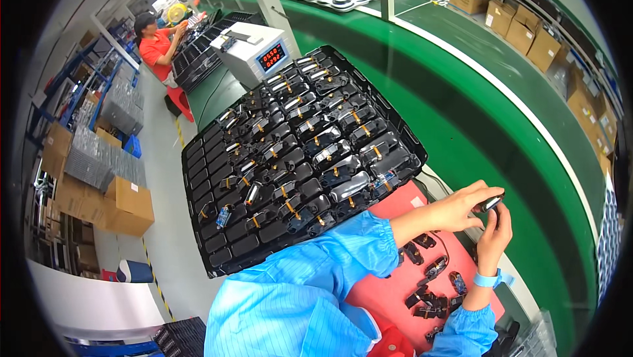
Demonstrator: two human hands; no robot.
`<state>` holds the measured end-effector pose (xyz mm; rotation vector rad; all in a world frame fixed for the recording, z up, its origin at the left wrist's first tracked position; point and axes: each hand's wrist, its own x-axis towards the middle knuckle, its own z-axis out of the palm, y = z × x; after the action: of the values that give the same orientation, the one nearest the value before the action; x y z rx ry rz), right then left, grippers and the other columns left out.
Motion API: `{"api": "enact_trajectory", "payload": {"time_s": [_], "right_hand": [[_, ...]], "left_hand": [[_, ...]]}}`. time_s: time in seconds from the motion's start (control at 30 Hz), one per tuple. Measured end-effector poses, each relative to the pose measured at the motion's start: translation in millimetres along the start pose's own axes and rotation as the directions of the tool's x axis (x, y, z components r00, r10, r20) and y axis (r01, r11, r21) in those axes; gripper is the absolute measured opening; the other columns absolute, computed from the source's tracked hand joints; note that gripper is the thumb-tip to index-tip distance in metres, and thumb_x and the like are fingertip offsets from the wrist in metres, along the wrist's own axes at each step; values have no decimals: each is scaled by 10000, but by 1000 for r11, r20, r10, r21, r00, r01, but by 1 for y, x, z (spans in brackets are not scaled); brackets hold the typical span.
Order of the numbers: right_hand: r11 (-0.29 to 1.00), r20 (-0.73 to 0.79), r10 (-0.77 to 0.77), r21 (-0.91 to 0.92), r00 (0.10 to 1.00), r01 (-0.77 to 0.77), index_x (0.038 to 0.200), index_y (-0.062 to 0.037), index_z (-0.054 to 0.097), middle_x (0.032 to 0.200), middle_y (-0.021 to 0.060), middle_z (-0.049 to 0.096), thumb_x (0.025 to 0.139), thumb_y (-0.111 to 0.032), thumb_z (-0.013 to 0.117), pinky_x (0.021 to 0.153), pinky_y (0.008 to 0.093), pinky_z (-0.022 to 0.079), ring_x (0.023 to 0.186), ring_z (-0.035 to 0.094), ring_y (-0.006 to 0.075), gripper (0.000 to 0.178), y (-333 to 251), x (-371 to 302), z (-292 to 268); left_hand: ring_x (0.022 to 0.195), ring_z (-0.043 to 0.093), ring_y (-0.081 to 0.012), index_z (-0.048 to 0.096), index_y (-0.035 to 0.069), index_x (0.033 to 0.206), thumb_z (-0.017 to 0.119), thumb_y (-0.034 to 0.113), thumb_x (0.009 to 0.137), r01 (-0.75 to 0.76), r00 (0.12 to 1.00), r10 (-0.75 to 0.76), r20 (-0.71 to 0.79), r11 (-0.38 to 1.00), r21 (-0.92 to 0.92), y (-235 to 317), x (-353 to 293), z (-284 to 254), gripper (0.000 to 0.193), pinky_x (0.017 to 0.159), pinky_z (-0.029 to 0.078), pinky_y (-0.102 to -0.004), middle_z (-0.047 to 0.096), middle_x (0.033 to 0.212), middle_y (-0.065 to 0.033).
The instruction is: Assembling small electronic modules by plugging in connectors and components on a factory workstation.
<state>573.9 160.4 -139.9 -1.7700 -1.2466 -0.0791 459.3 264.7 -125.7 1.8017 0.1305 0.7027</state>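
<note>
Above the right edge of the pink mat, both of my hands come together around a small black device with a bright, whitish face. My left hand reaches across and grips it with curled fingers. From below, my right hand pinches the same device; a blue band circles that wrist. Several small black assemblies lie loose on the mat under my forearms. Left of the mat, a large black compartment tray bears many similar black parts with orange ribbon strips.
A grey-white power supply with red digits stands behind the tray. The green conveyor curves along the right. A person in red works at the far left beside more black trays. Cardboard boxes stand on the left.
</note>
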Motion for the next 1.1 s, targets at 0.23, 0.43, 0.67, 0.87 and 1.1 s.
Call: {"api": "enact_trajectory", "payload": {"time_s": [0.23,0.43,0.67,0.87,1.1], "right_hand": [[973,260,164,116,952,-200,972,25,503,778,175,573,880,-31,434,597,315,433,683,567,277,128,-3,-4,-4],[868,201,238,395,950,-301,996,2,554,745,34,526,895,-97,480,560,225,374,640,454,89,159,4,5,0],[518,388,306,699,869,-494,936,-17,561,748,-20,514,835,-30,551,519,166,338,620,434,31,102,15,8,-19],[499,498,279,655,821,-567,877,-27,531,717,-19,505,819,-11,558,496,164,346,581,424,29,66,16,8,-25],[554,497,248,632,832,-542,852,-27,540,708,-23,505,813,-15,571,472,171,349,556,419,30,51,17,8,-26]], "left_hand": [[975,485,-300,532,13,1113,659,92,703,-249,940,319,-120,885,393,-19,8,8,436,818,435,-370,513,1055,-138],[914,541,-316,520,-10,1126,619,17,719,-134,968,211,-137,894,428,-29,5,1,420,800,444,-380,583,1016,-152],[1014,535,-306,529,17,1125,543,-90,727,-176,984,161,73,873,455,-26,8,8,413,824,468,-371,557,1120,-147],[990,544,-300,531,6,1098,523,-126,707,-179,982,136,135,900,398,-23,4,7,412,781,492,-344,562,1086,-150],[941,553,-298,530,-8,1074,518,-135,700,-187,978,136,155,902,388,-23,4,7,396,750,498,-343,568,1050,-147]]}}
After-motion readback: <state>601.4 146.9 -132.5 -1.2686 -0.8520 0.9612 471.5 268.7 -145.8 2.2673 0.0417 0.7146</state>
